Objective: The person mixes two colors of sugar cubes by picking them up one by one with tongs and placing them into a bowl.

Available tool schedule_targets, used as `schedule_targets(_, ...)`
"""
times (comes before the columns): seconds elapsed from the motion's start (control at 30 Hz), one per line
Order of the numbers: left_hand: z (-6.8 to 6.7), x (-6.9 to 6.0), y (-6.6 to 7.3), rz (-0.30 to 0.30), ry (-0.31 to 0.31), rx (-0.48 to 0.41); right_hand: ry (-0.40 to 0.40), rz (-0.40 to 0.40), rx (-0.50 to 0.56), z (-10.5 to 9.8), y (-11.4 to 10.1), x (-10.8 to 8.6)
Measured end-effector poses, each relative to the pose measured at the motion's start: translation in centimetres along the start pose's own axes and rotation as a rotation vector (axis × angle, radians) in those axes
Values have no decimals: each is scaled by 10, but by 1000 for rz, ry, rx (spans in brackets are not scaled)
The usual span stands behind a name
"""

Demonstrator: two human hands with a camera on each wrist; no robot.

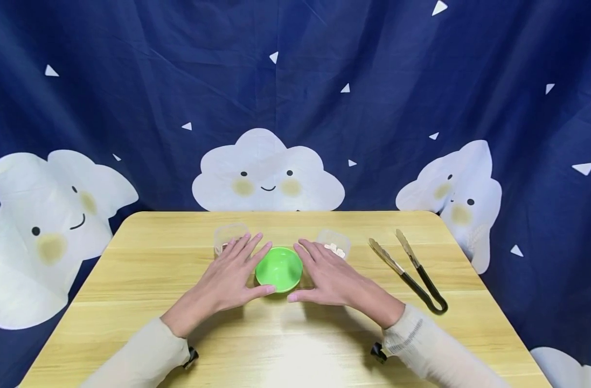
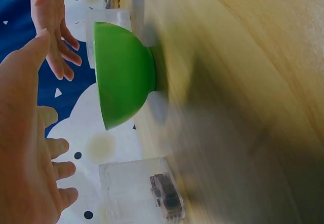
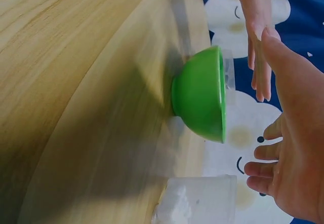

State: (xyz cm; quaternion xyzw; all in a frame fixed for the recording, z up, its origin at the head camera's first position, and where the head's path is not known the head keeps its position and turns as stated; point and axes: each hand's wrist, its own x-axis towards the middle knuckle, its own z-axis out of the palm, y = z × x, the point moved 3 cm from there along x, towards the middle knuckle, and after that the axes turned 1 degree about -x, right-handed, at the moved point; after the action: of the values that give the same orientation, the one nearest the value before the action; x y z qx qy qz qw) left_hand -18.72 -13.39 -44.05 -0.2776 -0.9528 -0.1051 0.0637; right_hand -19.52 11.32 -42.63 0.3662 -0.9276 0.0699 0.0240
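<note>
A green bowl (image 1: 279,270) stands upright on the wooden table, and its inside looks bare. My left hand (image 1: 232,275) hovers at the bowl's left with fingers spread and thumb near the front rim. On the other side my right hand (image 1: 331,275) mirrors it, fingers extended. Both wrist views show a gap between the palms and the bowl (image 2: 124,74). Behind the left fingers is a clear plastic box (image 2: 126,188) with dark brown pieces inside. Past the right fingers, another clear box (image 1: 335,241) contains white pieces.
Metal tongs with black handles (image 1: 414,277) lie spread apart on the right of the table (image 1: 130,323). A dark blue curtain (image 1: 295,97) with white smiling clouds hangs behind the table's far edge.
</note>
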Motion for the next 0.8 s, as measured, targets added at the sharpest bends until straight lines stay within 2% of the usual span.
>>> schedule_targets(0.33, 6, 2, -3, -22, -4, 11, 14, 11, 27, 9, -1, 6)
schedule_targets(0.53, 9, 3, -3, -15, 14, -2, 17, 18, 22, 11, -2, 9)
schedule_targets(0.8, 12, 4, -2, -23, 35, 35, 18, 26, 15, 14, -6, 12)
